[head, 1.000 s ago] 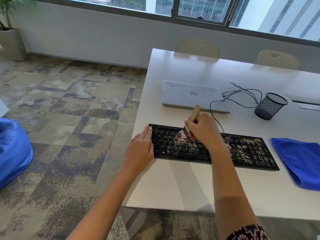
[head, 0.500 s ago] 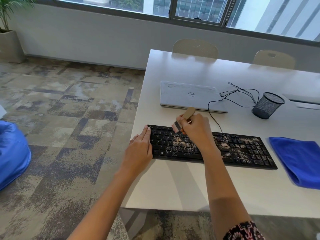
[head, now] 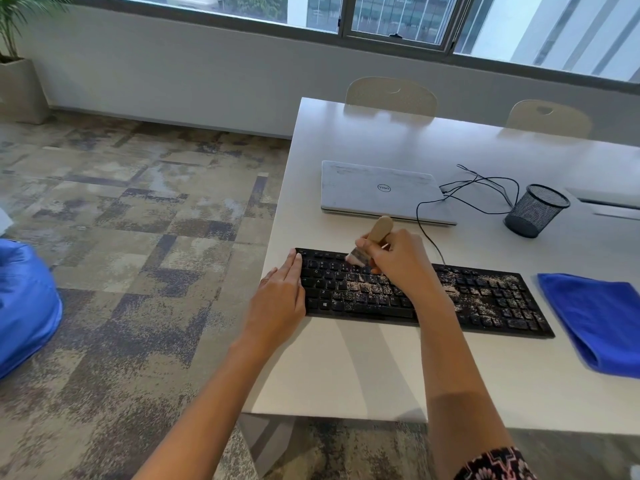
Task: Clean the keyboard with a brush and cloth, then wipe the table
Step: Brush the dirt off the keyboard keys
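A black keyboard (head: 485, 303) lies near the front of the white table (head: 363, 368), its middle and right keys speckled with pale crumbs. My right hand (head: 401, 261) grips a small brush (head: 372, 240) with a wooden handle, bristles down on the upper left rows. My left hand (head: 278, 299) rests flat with straight fingers against the keyboard's left end. A folded blue cloth (head: 599, 323) lies on the table just right of the keyboard.
A closed grey laptop (head: 381, 190) sits behind the keyboard, with black cables (head: 478, 188) trailing to a black mesh cup (head: 535, 209). Two chairs (head: 391, 95) stand at the far edge. The table's left edge drops to carpet; a blue beanbag (head: 24, 306) lies far left.
My right hand has drawn the brush from the middle rows up to the top left rows of the keyboard. My left hand stays at the left end.
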A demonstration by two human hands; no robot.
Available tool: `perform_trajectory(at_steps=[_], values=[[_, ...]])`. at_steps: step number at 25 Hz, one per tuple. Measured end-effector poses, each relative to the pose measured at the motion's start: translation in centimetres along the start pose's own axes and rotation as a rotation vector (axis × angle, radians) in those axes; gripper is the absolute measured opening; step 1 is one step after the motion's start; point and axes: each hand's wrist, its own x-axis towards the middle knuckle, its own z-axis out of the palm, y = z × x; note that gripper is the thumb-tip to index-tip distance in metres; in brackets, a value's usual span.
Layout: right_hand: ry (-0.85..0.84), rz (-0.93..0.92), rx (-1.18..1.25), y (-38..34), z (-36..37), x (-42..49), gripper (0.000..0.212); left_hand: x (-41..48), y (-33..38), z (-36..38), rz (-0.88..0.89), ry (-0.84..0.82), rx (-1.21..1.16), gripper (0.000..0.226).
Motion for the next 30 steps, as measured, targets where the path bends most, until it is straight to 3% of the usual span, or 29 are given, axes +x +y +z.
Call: perform_trajectory(at_steps=[3,7,12,15,17,30], values=[[-0.068,0.032,0.021,-0.2,-0.7,-0.1,0.016,0.0,0.0,0.1,-0.001,0.004,-0.001,0.051],[0.032,0.001,0.026,-0.6,-1.5,0.3,0.007,0.1,0.0,0.1,-0.011,0.005,-0.005,0.051],[-0.019,0.002,0.005,0.0,-0.3,0.3,0.014,0.0,0.0,0.0,-0.004,0.005,0.002,0.051],[0.056,-0.006,0.095,-0.4,-0.3,0.5,0.014,0.1,0.1,0.0,-0.013,0.01,-0.001,0.052],[0.104,-0.043,0.033,-0.5,0.4,0.5,0.016,0.1,0.1,0.0,-0.014,0.016,-0.002,0.052],[0.147,0.001,0.017,0.1,1.2,0.6,0.023,0.0,0.0,0.0,-0.01,0.015,-0.001,0.051]])
